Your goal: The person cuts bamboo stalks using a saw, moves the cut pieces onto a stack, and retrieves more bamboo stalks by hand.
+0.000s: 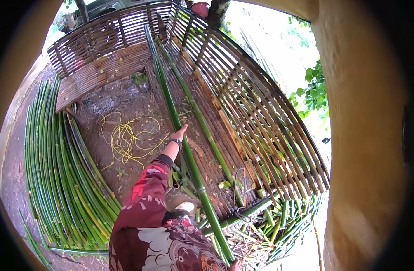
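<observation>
A long green bamboo pole [191, 165] runs from the upper middle down to the bottom of the view. My left hand [179, 134], with a dark watch at its wrist, is on the pole near its middle, thumb along it and fingers wrapped round it. At the bottom edge my right hand [235, 265] is beside the pole's lower end; only a small part of it shows, so its fingers cannot be made out. A thinner green pole [202, 122] lies to the right on the slatted bamboo bench [216, 149].
Many green poles [58, 167] lie on the left. A yellow rope [123, 140] is tangled on the dirt ground. A slatted bamboo backrest [256, 108] curves along the right and back. Cut bamboo pieces [284, 226] are heaped at lower right, beside a yellowish post [356, 135].
</observation>
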The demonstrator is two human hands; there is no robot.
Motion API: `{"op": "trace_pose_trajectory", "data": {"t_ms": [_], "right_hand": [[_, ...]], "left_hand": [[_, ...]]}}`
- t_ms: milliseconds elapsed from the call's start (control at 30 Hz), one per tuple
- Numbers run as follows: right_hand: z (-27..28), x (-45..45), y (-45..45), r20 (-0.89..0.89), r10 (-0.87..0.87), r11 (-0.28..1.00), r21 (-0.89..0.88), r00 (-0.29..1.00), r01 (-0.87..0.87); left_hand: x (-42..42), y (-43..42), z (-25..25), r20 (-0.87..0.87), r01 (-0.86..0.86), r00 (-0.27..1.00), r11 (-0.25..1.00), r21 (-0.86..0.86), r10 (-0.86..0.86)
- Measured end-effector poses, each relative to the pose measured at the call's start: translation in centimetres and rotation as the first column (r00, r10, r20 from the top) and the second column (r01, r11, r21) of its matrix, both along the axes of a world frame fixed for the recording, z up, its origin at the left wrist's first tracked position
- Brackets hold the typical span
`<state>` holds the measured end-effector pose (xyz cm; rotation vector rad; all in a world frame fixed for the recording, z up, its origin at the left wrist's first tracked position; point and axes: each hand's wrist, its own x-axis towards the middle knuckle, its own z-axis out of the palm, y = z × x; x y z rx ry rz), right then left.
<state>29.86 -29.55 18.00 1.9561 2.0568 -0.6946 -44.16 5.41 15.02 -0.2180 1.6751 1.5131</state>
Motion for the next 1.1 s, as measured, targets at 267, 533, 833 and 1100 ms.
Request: {"op": "trace_pose_trajectory", "data": {"t_ms": [267, 533, 833, 1100], "right_hand": [[1.5, -2.3, 2.5, -0.07, -0.027, 0.993, -0.115, 0.997, 0.019], [1.9, -17.8, 17.4, -0.19, 0.048, 0.999, -0.008, 0.981, -0.051], [-8.7, -15.4, 23.5, -0.302, 0.144, 0.987, 0.119, 0.942, -0.113], [-6.6, -15.1, 24.5, -0.465, -0.211, 0.974, -0.024, 0.86, 0.226]], "left_hand": [[-7.0, 4.9, -6.2, -0.197, 0.039, 0.979, 0.998, -0.051, -0.049], [-4.8, 3.7, -1.0, 0.101, -0.103, 0.993, 0.875, 0.473, 0.063], [25.7, -5.6, 3.5, -0.647, 0.726, -0.635, -0.038, -0.687, -0.423], [34.6, -7.0, -7.3, -0.591, 0.602, -0.786, -0.01, -0.798, -0.18]]}}
